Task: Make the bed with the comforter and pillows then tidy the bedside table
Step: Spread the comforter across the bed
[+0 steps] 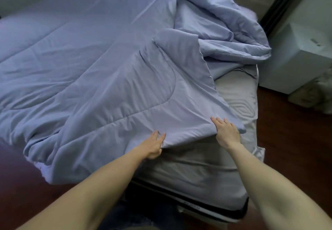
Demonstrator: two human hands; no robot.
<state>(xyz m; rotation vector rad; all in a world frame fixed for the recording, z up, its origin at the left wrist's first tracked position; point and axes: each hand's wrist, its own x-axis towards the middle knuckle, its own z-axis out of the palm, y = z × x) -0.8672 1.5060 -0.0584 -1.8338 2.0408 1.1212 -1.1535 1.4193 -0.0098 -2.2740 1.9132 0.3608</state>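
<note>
A bed is seen from above, from a camera worn on the head, with two bare forearms reaching forward from the bottom of the view. A pale blue quilted comforter is spread over most of the bed, lying flat on the left and far side. Its right portion is bunched into a thick rumpled heap near the far right of the bed. A folded-over flap of the comforter lies diagonally toward the near edge, and its lower hem is held by both hands. The left hand grips the hem, with fingers laid on top of the fabric and the thumb tucked beneath. The right hand holds the flap's corner in the same manner, fingers extended over the top and the thumb hidden under the cloth. Beneath the lifted hem, a grey fitted sheet is exposed across the near right corner of the mattress, lightly wrinkled. A white bedside table stands just beside the bed on the right, on a dark wooden floor. Something pale and blurred rests on the floor against the table's near side.
</note>
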